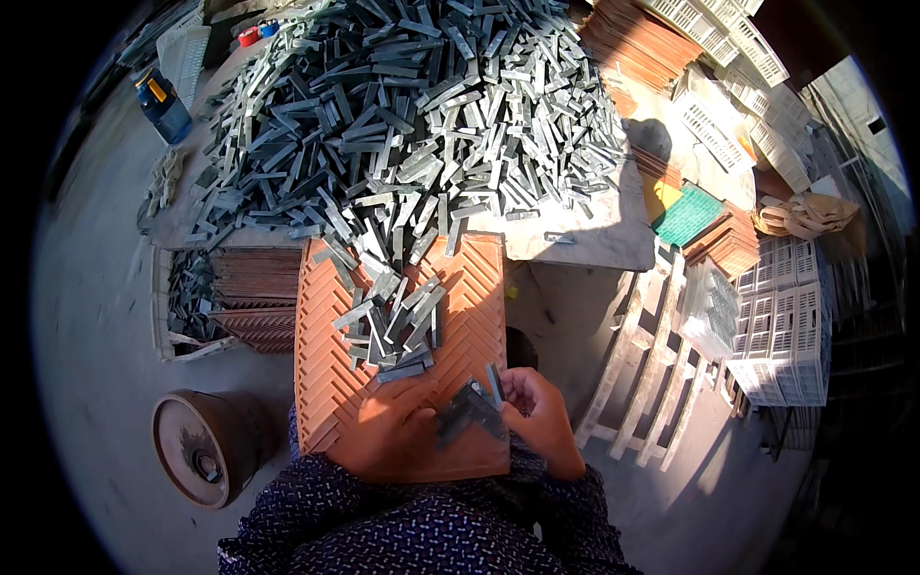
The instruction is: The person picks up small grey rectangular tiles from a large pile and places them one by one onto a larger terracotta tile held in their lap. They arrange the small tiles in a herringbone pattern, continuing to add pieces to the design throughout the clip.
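An orange tray (470, 316) with a herringbone pattern of slots lies in front of my body, its far end against the table. Between thumb and fingers, my right hand (539, 414) pinches a dark grey stone strip (494, 381) over the tray's right edge. My left hand (385, 426) rests across the near left of the tray, fingers stretched toward the middle. Beside its fingertips, several dark strips (467, 410) sit together in the near right part of the pattern. A loose heap of grey strips (391, 321) covers the tray's middle.
A large pile of grey strips (412, 115) spreads over the table (585, 230). Left are a bottle (165, 105), stacked trays (254, 287) and a brown bucket (203, 448). To the right stand a wooden pallet (637, 369), white crates (781, 326) and a green textured sheet (688, 216).
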A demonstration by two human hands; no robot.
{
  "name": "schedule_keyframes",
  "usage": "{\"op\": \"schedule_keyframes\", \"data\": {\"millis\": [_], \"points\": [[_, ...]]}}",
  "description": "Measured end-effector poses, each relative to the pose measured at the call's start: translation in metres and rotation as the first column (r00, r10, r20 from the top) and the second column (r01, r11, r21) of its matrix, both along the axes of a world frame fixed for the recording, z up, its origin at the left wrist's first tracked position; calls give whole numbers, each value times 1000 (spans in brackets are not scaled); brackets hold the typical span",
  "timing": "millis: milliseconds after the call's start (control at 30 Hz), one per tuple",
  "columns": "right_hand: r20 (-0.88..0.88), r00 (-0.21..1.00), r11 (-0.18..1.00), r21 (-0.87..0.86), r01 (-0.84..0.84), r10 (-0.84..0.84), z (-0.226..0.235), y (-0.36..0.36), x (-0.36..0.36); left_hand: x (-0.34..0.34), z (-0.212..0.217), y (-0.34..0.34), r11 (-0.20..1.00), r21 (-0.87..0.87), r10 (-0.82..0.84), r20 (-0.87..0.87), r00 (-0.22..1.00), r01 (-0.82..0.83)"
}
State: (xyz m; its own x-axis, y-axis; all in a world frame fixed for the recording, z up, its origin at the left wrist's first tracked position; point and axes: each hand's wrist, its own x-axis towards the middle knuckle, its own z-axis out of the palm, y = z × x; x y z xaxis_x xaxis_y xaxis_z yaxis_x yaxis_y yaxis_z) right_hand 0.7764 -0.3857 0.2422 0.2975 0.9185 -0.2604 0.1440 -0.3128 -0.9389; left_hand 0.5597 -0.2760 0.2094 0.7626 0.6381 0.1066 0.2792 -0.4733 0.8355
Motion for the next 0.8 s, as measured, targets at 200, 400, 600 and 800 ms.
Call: {"op": "schedule_keyframes", "data": {"millis": [200, 400, 600, 800], "points": [[141, 990, 999, 40, 22, -28, -11, -5, -27, -62, 15, 15, 947, -77, 313, 1, 950, -312], [366, 915, 982, 11, -188, 171, -24, -8, -85, -109, -5, 3, 929, -79, 358, -65, 931, -363], [550, 809, 956, 56, -287, 210, -55, -18, -132, -130, -15, -16, 931, -134, 333, -63, 941, -339], [616, 761, 949, 69, -308, 203, -55, -14, -152, -142, -13, -18, 931, -165, 325, -34, 945, -326]]}}
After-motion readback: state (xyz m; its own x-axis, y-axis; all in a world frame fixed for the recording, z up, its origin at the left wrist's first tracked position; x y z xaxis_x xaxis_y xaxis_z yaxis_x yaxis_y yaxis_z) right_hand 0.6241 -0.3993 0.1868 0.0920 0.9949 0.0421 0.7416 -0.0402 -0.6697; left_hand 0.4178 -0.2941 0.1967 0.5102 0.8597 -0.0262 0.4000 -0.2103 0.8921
